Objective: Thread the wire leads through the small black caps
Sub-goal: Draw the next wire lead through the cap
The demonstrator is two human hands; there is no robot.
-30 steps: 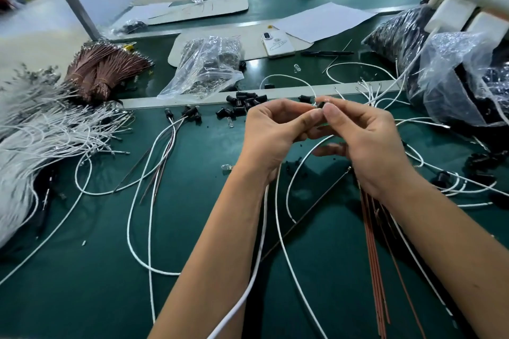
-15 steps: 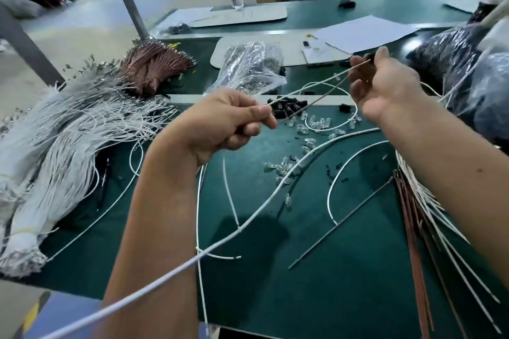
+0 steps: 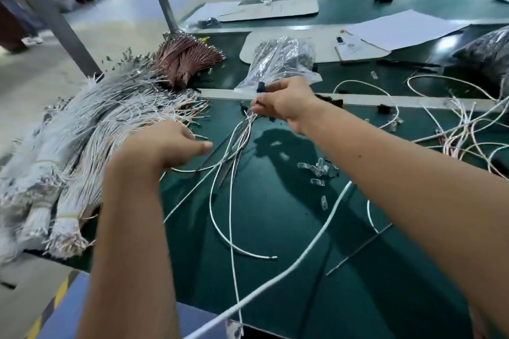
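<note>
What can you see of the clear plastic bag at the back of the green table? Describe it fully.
The clear plastic bag is a crumpled, glossy, see-through sack, slumped on the green table behind the pale strip. It holds a heap of small dark and silvery parts, too small to identify. Its near corner lies flat. The right hand is just in front of it; contact cannot be told.

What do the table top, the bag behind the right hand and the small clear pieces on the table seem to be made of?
Table top: dark green mat, probably rubber or vinyl, with a dull sheen.
Bag: thin clear plastic film, crinkled and glinting.
Small clear pieces: likely moulded transparent plastic, glossy; too small to be sure.
</note>
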